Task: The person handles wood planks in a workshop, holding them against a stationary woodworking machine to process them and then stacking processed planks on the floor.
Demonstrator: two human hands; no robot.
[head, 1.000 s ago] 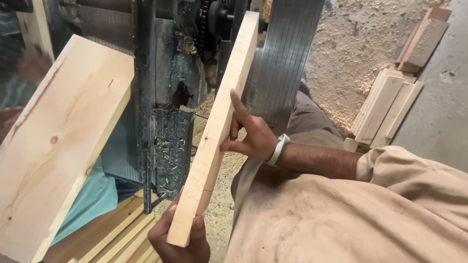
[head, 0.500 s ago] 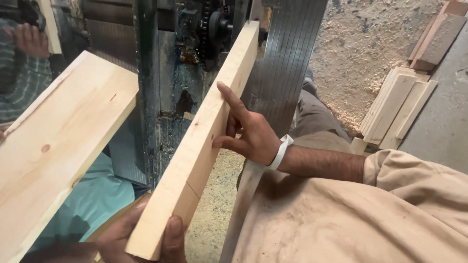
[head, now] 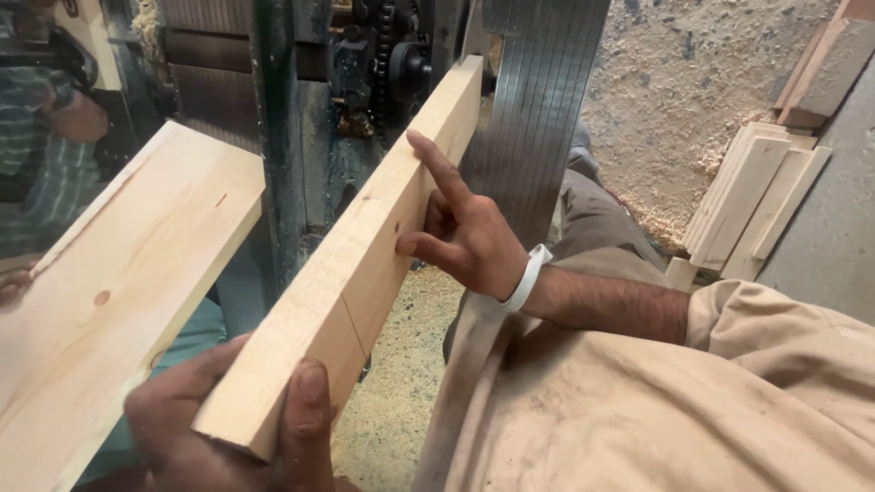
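One narrow plank (head: 365, 246): left hand (head: 228, 428) grips near end, right hand (head: 465, 232) presses side, fingers spread. One wide board (head: 118, 292) cut off. Plank's far end hidden in machine (head: 365, 82).

plank (head: 365, 246): pale yellow | wristband (head: 529, 278): white | machine frame (head: 273, 164): dark green | sleeve (head: 784, 337): tan

A pale floor thick with loose sawdust (head: 679, 100) carries everything here, the shavings spreading from the upper right down to a yellowish patch beneath the machine. Directly on it, at the right, lies a small stack of short light-coloured wooden boards (head: 752, 196), fanned and leaning together, their lower ends touching the sawdust beside a bare grey concrete strip (head: 834, 228).
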